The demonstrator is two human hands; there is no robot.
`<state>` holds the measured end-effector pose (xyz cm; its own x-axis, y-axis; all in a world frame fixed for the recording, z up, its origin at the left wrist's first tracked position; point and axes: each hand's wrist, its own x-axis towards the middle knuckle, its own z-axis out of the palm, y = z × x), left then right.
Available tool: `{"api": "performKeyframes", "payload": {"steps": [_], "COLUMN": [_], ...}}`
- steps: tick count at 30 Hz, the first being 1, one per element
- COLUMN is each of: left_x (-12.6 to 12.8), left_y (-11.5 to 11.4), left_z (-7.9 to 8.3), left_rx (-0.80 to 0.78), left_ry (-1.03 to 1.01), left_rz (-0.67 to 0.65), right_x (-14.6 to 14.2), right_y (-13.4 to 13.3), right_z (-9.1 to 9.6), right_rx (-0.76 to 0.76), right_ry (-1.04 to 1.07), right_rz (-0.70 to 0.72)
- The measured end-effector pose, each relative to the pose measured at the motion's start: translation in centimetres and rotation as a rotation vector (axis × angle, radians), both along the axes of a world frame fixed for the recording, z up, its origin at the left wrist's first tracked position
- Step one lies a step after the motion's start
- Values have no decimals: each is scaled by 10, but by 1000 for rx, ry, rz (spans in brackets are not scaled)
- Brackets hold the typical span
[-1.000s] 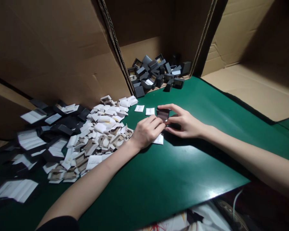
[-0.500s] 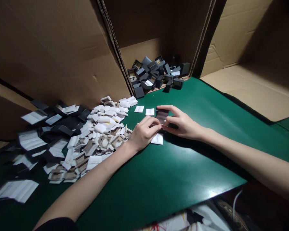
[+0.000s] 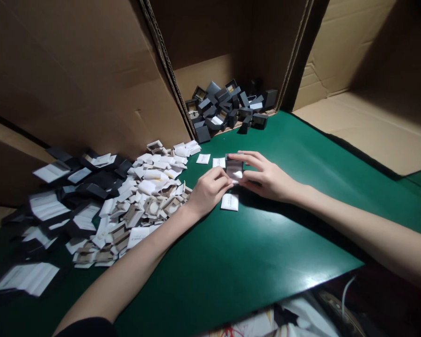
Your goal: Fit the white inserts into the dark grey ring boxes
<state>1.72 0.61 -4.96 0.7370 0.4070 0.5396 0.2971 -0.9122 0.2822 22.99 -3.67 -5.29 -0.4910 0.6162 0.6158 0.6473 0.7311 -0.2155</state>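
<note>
Between my hands is a small dark box (image 3: 235, 169) with its lid raised, pale inside. My right hand (image 3: 263, 175) grips it from the right, one finger over the top of the lid and the others at its side. My left hand (image 3: 210, 187) is closed in a pinch at the box's lower left edge; whether something thin sits in that pinch I cannot make out. Just below the hands a white printed card (image 3: 229, 202) lies flat. Another white card (image 3: 219, 162) lies partly behind the box, with a white piece (image 3: 203, 158) to its left.
A heap of white folded card inserts (image 3: 150, 187) spreads left of my hands. Beyond it are black opened boxes (image 3: 91, 187). More small black boxes (image 3: 228, 105) pile up in a large cardboard carton (image 3: 203, 70) at the back. The green table (image 3: 284, 252) ends at front right.
The raised lid has tipped so its pale inside shows more. My fingers have shifted slightly up around the box, and the card below is now more exposed.
</note>
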Motion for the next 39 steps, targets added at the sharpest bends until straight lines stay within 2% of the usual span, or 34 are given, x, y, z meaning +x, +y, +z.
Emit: {"api": "performKeyframes", "payload": {"steps": [4,6,8,12,15,17,21,30,35,39], "left_x": [-1,-2,-2,-3,-2,-2,-2,0,4,6], "left_y": [-4,-6,-6,-3,0,2,5,10,5,-1], "left_z": [2,2,1,-2,-3,-3,-3,2,7,10], "left_rx": [88,67,-24,-323,-422,-383,-181,74,226,285], "left_ry": [81,72,1,-173,-212,-203,-134,-23,101,209], "left_rz": [-11,-11,-3,54,56,23,-53,-141,-95,-23], "right_x": [3,4,5,8,8,7,8,9,9,8], "right_y": [2,2,3,5,6,7,8,9,8,8], "right_z": [3,4,4,-1,-5,-6,-6,-8,-6,-7], "right_rx": [31,32,29,12,-7,-30,-72,-124,-191,-174], "right_ry": [-40,-48,-40,51,132,167,203,271,271,282], "right_rz": [1,3,10,46,87,128,190,209,215,212]}}
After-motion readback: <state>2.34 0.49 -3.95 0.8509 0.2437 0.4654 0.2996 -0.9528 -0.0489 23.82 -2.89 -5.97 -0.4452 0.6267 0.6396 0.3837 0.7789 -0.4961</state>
